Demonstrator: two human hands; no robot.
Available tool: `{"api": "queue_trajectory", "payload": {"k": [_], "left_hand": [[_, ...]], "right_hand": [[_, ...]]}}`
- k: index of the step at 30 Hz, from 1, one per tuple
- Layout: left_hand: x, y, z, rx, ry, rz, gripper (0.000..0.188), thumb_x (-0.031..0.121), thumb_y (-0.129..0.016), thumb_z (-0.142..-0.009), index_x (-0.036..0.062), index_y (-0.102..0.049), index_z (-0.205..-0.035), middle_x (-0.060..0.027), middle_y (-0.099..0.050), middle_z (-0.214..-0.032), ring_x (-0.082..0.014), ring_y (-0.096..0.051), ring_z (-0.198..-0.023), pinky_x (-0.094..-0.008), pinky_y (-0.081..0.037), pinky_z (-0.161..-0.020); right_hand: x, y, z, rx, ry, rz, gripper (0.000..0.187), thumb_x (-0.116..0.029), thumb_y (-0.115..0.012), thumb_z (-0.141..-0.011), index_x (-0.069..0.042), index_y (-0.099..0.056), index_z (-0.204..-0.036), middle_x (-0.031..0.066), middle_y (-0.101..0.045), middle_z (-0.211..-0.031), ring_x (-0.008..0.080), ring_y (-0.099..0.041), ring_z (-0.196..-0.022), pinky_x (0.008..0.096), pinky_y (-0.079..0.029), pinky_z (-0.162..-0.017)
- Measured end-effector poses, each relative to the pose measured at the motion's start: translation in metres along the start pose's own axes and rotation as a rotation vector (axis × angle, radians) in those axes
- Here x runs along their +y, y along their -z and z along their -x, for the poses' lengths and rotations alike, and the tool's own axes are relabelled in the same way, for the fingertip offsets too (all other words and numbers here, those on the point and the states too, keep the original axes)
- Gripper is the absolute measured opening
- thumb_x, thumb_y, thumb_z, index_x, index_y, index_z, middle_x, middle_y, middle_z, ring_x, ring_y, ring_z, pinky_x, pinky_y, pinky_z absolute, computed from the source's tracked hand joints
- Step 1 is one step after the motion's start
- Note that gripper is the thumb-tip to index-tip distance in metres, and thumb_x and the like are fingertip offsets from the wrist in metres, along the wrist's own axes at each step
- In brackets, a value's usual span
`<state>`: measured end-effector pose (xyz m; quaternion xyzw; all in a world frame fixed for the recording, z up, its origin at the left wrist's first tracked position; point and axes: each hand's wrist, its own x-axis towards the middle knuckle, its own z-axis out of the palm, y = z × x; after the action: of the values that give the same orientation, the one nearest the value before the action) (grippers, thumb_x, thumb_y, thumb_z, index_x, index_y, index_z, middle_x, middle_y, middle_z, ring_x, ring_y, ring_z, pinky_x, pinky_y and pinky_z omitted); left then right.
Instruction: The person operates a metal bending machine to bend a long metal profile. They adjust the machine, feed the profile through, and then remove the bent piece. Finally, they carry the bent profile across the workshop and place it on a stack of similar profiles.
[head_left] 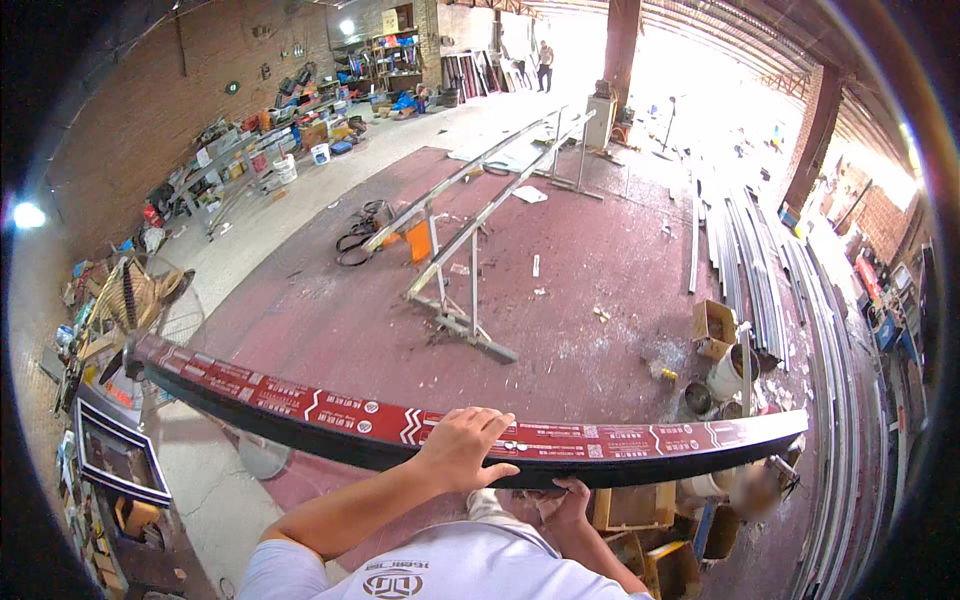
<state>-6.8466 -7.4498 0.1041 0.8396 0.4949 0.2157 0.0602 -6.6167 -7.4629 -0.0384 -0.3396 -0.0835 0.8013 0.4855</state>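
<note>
Across the whole front of the view lies a long dark metal profile [620,441], its upper face covered with red printed film. My left hand [466,448] is laid over its top near the middle, fingers on the red face and thumb at the dark near side. Lower and a little to the right, my right hand [566,503] grips the near underside of the profile; its fingers are partly hidden beneath it. Beyond the profile stands a long metal trestle [470,240] with two parallel rails on legs.
Long metal bars [745,260] lie along the floor at right. A cardboard box [714,328] and a white bucket [730,372] stand near the profile's right end. A framed panel [122,452] and a fan [160,290] are at left. Cluttered shelves line the left wall; someone stands far back.
</note>
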Motion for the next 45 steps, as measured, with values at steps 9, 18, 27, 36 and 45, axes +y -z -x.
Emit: {"api": "queue_trajectory", "payload": {"k": [9,18,27,36,45], "left_hand": [[-0.139,0.015,-0.093,0.483,-0.14,0.184,0.025,0.007,-0.071,-0.078,0.0073,-0.062,-0.102,-0.0074,-0.063,-0.098,-0.0262,-0.063,-0.094,-0.0384,-0.049,-0.084],[-0.298,-0.043,-0.177,0.499,0.363,0.457,0.014,0.013,-0.058,-0.091,0.0033,-0.064,-0.099,-0.0135,-0.065,-0.095,-0.0259,-0.063,-0.09,-0.0369,-0.049,-0.079],[-0.459,-0.087,-0.357,0.481,0.647,1.683,0.044,0.036,-0.056,-0.096,0.01,-0.047,-0.131,-0.0027,-0.057,-0.124,-0.0195,-0.055,-0.113,-0.0406,-0.042,-0.098],[-0.532,-0.119,-0.539,0.547,0.788,2.093,0.048,0.037,-0.064,-0.09,0.0086,-0.051,-0.127,-0.0058,-0.058,-0.124,-0.0209,-0.051,-0.119,-0.0388,-0.037,-0.106],[-0.598,-0.175,-0.729,0.585,1.026,1.844,0.054,0.048,-0.068,-0.083,0.0061,-0.058,-0.115,-0.0045,-0.067,-0.094,-0.0192,-0.065,-0.078,-0.0303,-0.052,-0.059]], "right_hand": [[-0.107,-0.083,-0.158,0.007,0.359,-0.006,0.037,-0.016,-0.059,-0.069,-0.003,-0.059,-0.104,0.0111,-0.065,-0.093,0.0312,-0.065,-0.083,0.0453,-0.058,-0.066],[-0.175,-0.139,-0.296,-0.019,0.459,-0.048,0.037,-0.015,-0.059,-0.072,-0.004,-0.059,-0.108,0.0098,-0.067,-0.096,0.0287,-0.066,-0.081,0.044,-0.058,-0.069],[-0.24,-0.21,-0.438,-0.02,0.562,0.017,0.044,-0.016,-0.062,-0.067,-0.007,-0.06,-0.11,0.009,-0.065,-0.1,0.0279,-0.064,-0.09,0.0402,-0.055,-0.076],[-0.324,-0.217,-0.581,0.148,0.415,0.024,0.052,-0.02,-0.06,-0.064,-0.01,-0.059,-0.115,0.0094,-0.066,-0.109,0.0289,-0.062,-0.103,0.0439,-0.051,-0.087],[-0.461,-0.19,-0.755,0.161,0.227,-0.132,0.04,-0.02,-0.057,-0.072,-0.004,-0.06,-0.109,0.013,-0.065,-0.105,0.032,-0.061,-0.097,0.0453,-0.049,-0.087]]}}
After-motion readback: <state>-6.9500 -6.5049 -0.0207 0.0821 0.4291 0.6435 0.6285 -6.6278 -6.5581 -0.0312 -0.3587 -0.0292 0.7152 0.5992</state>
